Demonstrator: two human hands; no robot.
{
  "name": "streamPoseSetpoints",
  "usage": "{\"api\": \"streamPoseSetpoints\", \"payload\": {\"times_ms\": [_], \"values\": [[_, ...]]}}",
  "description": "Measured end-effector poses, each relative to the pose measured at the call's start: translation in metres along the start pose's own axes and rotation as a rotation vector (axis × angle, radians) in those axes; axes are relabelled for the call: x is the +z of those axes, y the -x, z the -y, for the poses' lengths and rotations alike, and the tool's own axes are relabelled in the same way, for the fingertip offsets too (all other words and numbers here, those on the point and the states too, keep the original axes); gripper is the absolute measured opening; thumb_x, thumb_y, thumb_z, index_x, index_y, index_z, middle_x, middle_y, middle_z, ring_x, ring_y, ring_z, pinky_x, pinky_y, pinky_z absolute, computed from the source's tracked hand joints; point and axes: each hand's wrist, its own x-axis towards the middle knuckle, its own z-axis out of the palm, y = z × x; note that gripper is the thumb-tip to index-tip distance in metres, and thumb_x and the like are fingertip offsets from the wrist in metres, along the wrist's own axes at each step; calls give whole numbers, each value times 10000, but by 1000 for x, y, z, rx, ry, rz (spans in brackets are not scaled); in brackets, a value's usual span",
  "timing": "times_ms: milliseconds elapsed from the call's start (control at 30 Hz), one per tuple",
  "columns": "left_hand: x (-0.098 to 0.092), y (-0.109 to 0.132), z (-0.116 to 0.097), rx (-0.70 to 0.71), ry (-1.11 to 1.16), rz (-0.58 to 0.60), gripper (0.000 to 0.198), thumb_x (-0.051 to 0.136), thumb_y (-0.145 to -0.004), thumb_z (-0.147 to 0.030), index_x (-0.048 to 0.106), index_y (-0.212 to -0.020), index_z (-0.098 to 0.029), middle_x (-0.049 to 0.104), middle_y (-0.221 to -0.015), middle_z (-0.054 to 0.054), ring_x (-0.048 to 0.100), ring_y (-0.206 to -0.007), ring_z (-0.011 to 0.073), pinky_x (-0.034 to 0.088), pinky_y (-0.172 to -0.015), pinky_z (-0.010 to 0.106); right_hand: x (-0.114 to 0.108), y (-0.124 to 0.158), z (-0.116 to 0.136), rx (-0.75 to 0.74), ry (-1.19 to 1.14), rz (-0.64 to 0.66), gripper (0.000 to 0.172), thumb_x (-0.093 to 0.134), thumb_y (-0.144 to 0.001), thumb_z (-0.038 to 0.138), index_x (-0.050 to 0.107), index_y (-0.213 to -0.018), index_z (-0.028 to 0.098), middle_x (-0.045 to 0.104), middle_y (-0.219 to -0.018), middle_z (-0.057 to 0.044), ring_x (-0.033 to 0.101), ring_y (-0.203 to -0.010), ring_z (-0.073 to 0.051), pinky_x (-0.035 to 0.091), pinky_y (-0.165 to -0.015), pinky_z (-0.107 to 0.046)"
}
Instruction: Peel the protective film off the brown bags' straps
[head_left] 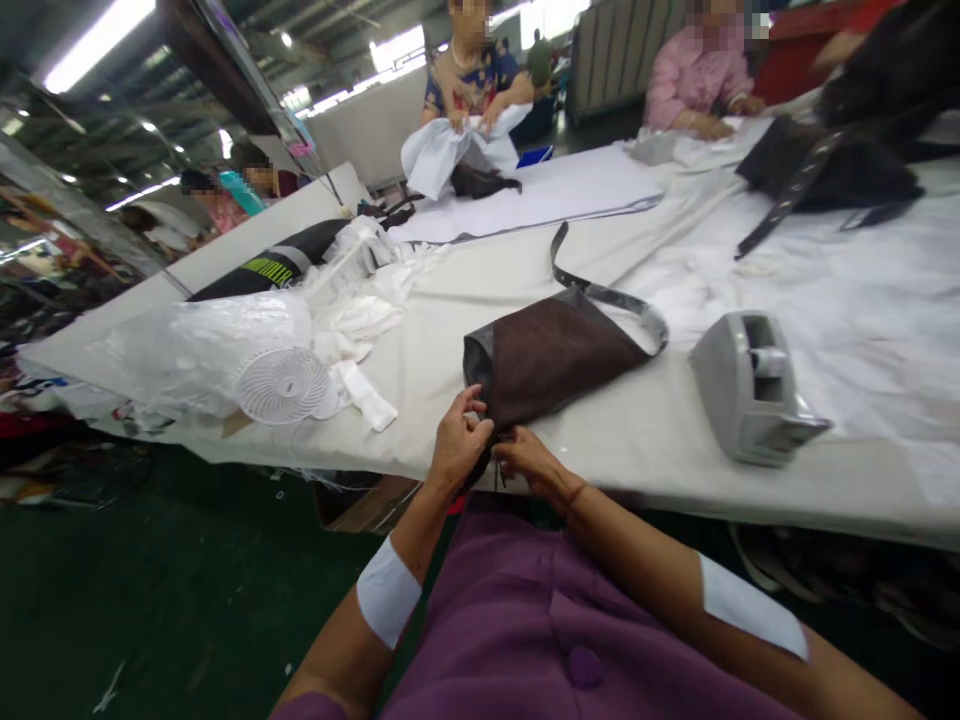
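Observation:
A dark brown suede shoulder bag lies flat on the white-covered work table, its lower corner hanging at the near edge. A grey-edged strap loops up from its top and back to its far side. My left hand and my right hand both pinch the bag's near corner, fingers close together on its edge. What the fingertips grip is partly hidden. A grey tape dispenser stands to the right of the bag, out of reach of my fingers.
To the left lie crumpled plastic film, white cloth pieces and a small white fan guard. Further along the table, several co-workers handle white sheets and dark bags. The table's near edge runs just past my hands, above a green floor.

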Motion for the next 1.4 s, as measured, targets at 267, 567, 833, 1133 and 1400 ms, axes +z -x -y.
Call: {"api": "streamPoseSetpoints", "payload": {"times_ms": [267,567,833,1133,1400], "values": [[19,36,7,13,-74,48,210,530,-793,-308,659,-908,-189,687,-861,41,645,-807,191,511,-757,307,-26,-26,4,-99,686,-37,144,630,-755,256,629,-730,115,623,-678,-43,565,-670,-164,422,-599,-244],[34,32,8,34,-186,132,203,532,-780,-334,685,-839,-214,709,-924,41,654,-903,220,508,-838,340,-64,9,4,-188,1022,-55,218,482,-833,189,692,-856,134,697,-877,-137,631,-870,-254,424,-750,-315],[54,25,13,399,-338,143,194,480,-832,-208,651,-921,-186,675,-1006,72,638,-951,200,529,-845,335,-121,69,6,-293,1020,-181,235,469,-896,234,678,-802,181,691,-775,-52,631,-755,-180,428,-705,-266],[166,-90,-78,893,-569,397,310,571,-800,-196,589,-1106,-147,571,-1202,122,486,-1173,252,390,-1044,386,-180,68,-42,-548,921,-649,180,451,-889,161,621,-949,168,630,-865,-73,574,-845,-198,445,-786,-314],[243,-183,-69,936,-967,716,255,608,-791,-296,636,-1032,-219,605,-1146,98,408,-1233,343,232,-1033,635,-164,64,-49,-611,1160,-742,184,454,-876,111,627,-864,173,560,-749,-60,502,-778,-201,393,-719,-327]]}}
